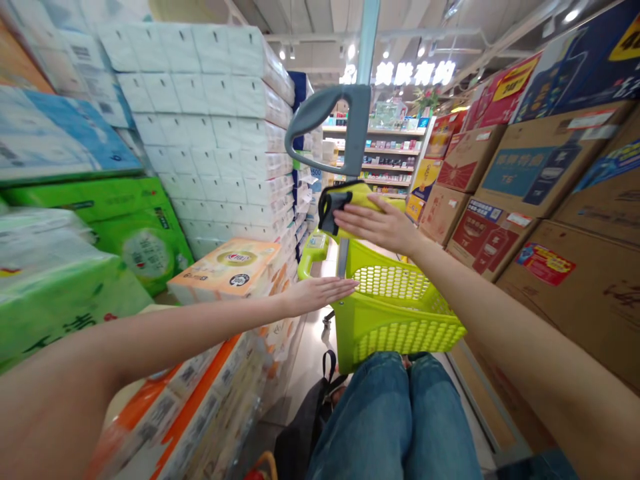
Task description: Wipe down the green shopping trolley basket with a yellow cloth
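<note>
A lime-green shopping basket (400, 333) with perforated walls stands tilted in front of my knees. Its grey pull handle (359, 130) rises above it in a loop. My left hand (323, 293) reaches in from the left, fingers stretched together and lying flat by the basket's near rim. My right hand (383, 227) is laid flat, fingers extended, against a yellow piece with black edging (336, 207) below the grey handle. What that piece is I cannot make out. Nothing shows gripped in either hand.
White tissue packs (210, 133) are stacked high on the left, beside green packs (150, 247) and an orange tissue pack (227, 263). Cardboard cartons (575, 280) line the right. A black bag (305, 420) lies by my legs. Stocked shelves (390, 150) stand ahead.
</note>
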